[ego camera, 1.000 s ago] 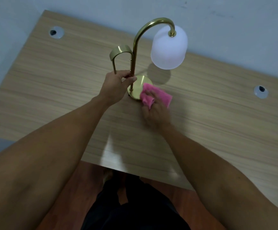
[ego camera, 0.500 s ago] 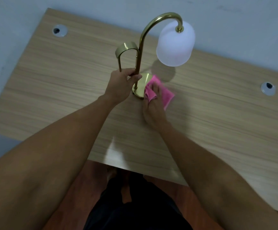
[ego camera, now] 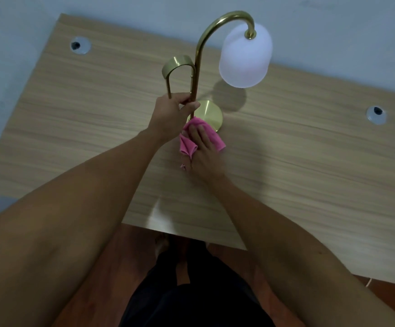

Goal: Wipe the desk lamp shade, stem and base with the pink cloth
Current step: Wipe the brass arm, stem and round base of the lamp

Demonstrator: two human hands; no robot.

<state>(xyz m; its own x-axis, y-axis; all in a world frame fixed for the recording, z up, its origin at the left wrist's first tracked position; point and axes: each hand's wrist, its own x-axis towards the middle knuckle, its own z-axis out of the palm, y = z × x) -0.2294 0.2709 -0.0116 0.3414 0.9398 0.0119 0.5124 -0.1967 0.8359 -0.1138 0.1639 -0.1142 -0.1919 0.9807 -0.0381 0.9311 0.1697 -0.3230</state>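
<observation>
A: Starting with the largest item, what do we record?

B: We record the wooden desk [ego camera: 309,161], set against a pale wall [ego camera: 333,20]. We take the lamp base [ego camera: 211,114] as our landmark. One cable grommet [ego camera: 80,44] lies well to the left of the base and farther back; a second grommet [ego camera: 376,114] lies well to the right of it.

A: And the lamp itself?

B: We see the brass stem [ego camera: 197,67] rise from the base and curve over to the right, carrying the white shade [ego camera: 244,57] above and to the right of the base. A brass arched handle [ego camera: 178,64] stands just left of the stem, above the base.

A: State of the hands?

B: We note the left hand [ego camera: 170,119] just left of the base, fingers curled closed around the lower stem and the foot of the handle. The right hand [ego camera: 203,152] lies on the near side of the base, fingers extended almost flat and pressing the pink cloth [ego camera: 211,135] down; it is not a clenched grip.

A: Cloth position?

B: We find it bunched over the near edge of the base, touching it, with a folded corner lying on the desk toward us.
</observation>
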